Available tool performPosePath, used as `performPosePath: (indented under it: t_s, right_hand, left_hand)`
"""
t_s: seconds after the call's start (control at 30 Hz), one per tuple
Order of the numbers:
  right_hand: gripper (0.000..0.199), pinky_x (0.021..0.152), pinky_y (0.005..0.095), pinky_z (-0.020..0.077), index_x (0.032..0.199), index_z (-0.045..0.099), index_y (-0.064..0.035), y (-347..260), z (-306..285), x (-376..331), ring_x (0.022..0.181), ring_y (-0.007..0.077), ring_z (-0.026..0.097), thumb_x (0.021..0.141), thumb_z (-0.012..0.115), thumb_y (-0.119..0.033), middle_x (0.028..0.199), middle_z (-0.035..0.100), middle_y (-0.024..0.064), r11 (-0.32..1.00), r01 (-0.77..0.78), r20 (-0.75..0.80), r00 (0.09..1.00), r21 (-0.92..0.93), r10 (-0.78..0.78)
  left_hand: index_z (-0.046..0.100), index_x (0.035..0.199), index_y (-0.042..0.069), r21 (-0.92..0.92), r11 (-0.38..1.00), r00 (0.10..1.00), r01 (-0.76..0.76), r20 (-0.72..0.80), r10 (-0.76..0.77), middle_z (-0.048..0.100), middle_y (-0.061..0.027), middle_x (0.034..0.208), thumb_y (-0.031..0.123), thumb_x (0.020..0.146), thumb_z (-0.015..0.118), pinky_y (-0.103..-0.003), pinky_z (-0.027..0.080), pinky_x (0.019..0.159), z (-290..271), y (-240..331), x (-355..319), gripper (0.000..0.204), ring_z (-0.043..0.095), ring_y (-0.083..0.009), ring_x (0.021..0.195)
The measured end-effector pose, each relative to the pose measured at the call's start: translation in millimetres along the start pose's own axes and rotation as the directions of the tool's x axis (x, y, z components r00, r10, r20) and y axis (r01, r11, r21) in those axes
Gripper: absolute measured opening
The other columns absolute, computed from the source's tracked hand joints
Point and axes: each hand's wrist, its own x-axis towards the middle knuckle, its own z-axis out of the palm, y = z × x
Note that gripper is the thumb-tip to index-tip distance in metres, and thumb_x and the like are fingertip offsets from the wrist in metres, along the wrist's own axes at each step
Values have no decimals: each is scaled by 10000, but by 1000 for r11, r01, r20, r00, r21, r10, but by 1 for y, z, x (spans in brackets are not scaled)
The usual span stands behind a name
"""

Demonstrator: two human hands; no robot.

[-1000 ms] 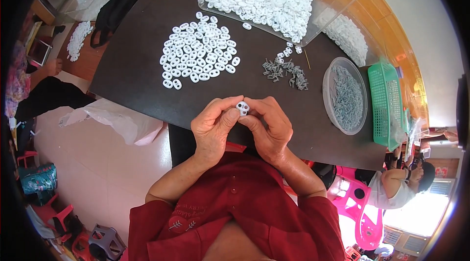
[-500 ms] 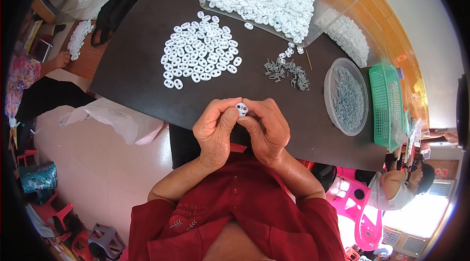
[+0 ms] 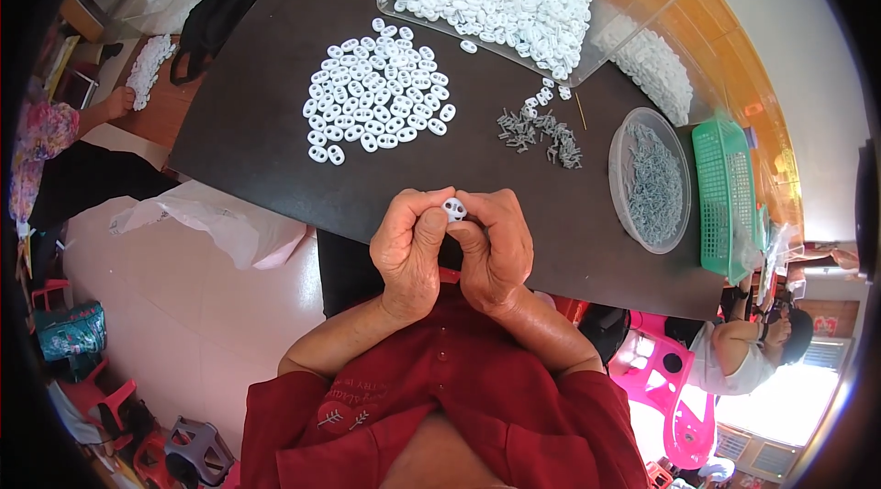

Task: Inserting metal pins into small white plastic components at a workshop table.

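White and oval, the two-holed piece (image 3: 454,209) sits over the worktop (image 3: 257,122) by its near edge, pinched between the closed fingers (image 3: 424,201) of my left hand (image 3: 407,255) and right hand (image 3: 496,252). I've just drawn both hands closer together, which I read as work on it continuing. Farther off lie loose white pieces (image 3: 400,107), left, and grey pins (image 3: 562,148), right.

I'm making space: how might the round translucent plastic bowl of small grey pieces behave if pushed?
The bowl likely slides rather than rolls, appearing to sit base-down; its jumbled grey pieces might shift or spill, since no lid shows.
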Motion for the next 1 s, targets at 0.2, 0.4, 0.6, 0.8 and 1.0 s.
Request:
performPosePath:
  t_s: [0.2,0.4,0.6,0.8,1.0]
  right_hand:
    - [216,571,287,434,991,588,13,3,2,-1,657,209,535,793,664,-29,824,617,89,996,79,-13,997,-41,-80]
    - [194,548,302,432,972,590,17,9,3,-2,635,219,535,795,659,-23,816,616,100,992,113,-15,993,-61,-114]
    - [188,549,303,434,954,596,18,5,-6,-2,638,232,547,774,648,19,813,619,109,991,119,-16,993,-61,-120]
    - [214,575,323,452,899,626,3,11,-32,12,661,248,565,695,659,59,808,628,111,985,120,7,993,-124,-120]
    - [108,578,263,448,853,640,-29,61,-116,66,638,158,568,774,625,43,770,620,85,887,89,-82,987,-452,-141]
  left_hand:
    - [571,977,-25,-36,999,999,-23,-42,22,502,-11,826,138,960,499,-203,361,662,4,-4,-2,180,428,-74,735]
    - [572,956,-23,33,998,995,-51,-88,53,491,-10,815,149,958,505,-211,362,660,9,-8,-1,185,420,-79,733]
    - [598,937,-20,111,984,985,-140,-86,150,511,-22,773,69,928,533,-211,377,594,14,-5,-1,111,451,-82,675]
    - [604,1025,-29,130,974,980,183,51,-191,545,-30,845,-32,904,493,-199,416,686,11,7,1,164,512,-79,769]
    - [540,1158,-14,104,969,958,226,158,-240,613,-58,919,34,913,527,-217,447,754,2,1,18,251,543,-75,803]
